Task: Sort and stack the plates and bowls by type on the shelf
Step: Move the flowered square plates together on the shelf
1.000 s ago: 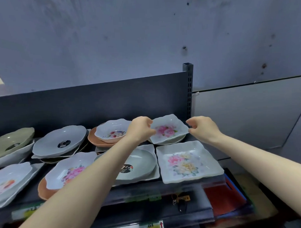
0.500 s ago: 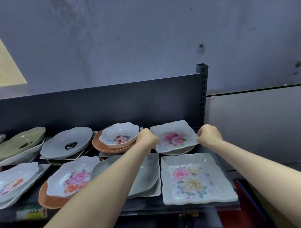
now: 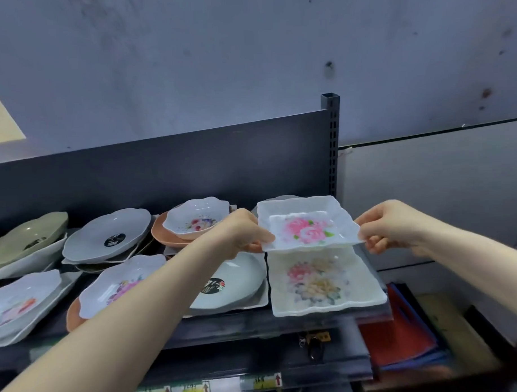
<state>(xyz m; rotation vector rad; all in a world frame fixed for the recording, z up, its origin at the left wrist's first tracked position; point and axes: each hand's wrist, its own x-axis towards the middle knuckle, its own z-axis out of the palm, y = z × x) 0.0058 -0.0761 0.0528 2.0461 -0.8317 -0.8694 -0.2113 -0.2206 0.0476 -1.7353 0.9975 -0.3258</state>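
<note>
A small square white plate with pink roses [image 3: 306, 225] hangs in the air above the back right of the dark shelf [image 3: 256, 325]. My left hand [image 3: 241, 233] grips its left edge and my right hand [image 3: 387, 225] grips its right edge. Right below it lies a larger rectangular white plate with a pale flower print [image 3: 322, 284]. A grey dish [image 3: 278, 198] shows just behind the held plate, mostly hidden.
Left of the held plate are a small floral bowl [image 3: 198, 217] on an orange plate [image 3: 168, 240], a grey plate with a black sticker [image 3: 234, 284], another grey plate [image 3: 106, 235], a floral bowl [image 3: 120, 288], and green and white dishes at far left. Red folders [image 3: 402, 334] lie lower right.
Both hands have lifted the small rose plate off the dish beneath it and brought it forward, above the back edge of the large rectangular plate.
</note>
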